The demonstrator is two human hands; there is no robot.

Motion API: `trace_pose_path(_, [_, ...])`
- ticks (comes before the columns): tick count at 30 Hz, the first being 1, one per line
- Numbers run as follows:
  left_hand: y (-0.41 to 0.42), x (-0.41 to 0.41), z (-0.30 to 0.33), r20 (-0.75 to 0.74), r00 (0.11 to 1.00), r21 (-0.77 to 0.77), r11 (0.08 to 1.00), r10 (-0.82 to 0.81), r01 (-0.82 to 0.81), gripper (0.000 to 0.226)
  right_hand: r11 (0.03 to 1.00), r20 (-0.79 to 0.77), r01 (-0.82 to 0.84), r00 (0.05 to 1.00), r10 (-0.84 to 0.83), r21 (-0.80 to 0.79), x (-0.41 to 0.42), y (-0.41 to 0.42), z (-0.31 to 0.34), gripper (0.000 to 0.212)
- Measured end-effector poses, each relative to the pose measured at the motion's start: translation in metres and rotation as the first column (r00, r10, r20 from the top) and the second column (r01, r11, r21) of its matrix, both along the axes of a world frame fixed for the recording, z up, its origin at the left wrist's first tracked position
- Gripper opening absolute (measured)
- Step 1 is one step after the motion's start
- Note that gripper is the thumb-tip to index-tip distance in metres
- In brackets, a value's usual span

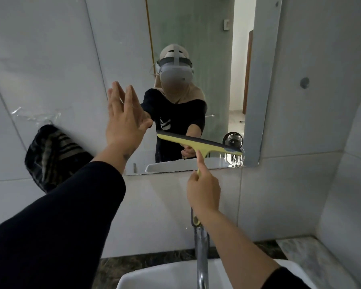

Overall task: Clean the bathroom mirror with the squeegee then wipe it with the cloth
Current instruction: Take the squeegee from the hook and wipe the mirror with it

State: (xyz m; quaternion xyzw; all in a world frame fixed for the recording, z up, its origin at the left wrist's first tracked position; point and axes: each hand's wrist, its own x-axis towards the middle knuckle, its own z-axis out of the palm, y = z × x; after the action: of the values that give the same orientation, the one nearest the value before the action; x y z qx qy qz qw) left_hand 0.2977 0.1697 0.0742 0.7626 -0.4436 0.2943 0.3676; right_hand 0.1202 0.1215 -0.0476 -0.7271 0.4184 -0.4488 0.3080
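Right hand (203,189) grips the squeegee (198,143) low on the mirror (196,49) — left hand (123,119), fingers spread flat at nine o'clock, perhaps touching the glass edge.

A yellow squeegee (198,143) with a dark blade lies tilted against the lower part of the wall mirror (196,49), while a dark striped cloth (52,155) hangs left of it.

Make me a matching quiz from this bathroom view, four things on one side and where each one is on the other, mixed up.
1. yellow plastic squeegee
2. dark striped cloth
3. chrome metal tap
4. left hand

A. over the white basin
B. open flat at the mirror's left edge
C. hanging on the tiled wall
D. held by the right hand, blade low on the mirror

Pairs: 1-D, 2-C, 3-A, 4-B
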Motion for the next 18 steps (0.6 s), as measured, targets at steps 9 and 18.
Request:
trace_pose_path(9, [0.000, 0.004, -0.003, 0.003, 0.999, 0.013, 0.999, 0.037, -0.037, 0.097, 0.999, 0.037, -0.003, 0.999, 0.005, -0.048, 0.025, 0.017, -0.008, 0.060])
trace_pose_path(18, [-0.003, 0.005, -0.002, 0.013, 0.999, 0.002, 0.999, 0.034, -0.034, 0.100, 0.970, -0.200, -0.176, 0.970, 0.141, -0.167, 0.043, 0.046, 0.004, 0.061])
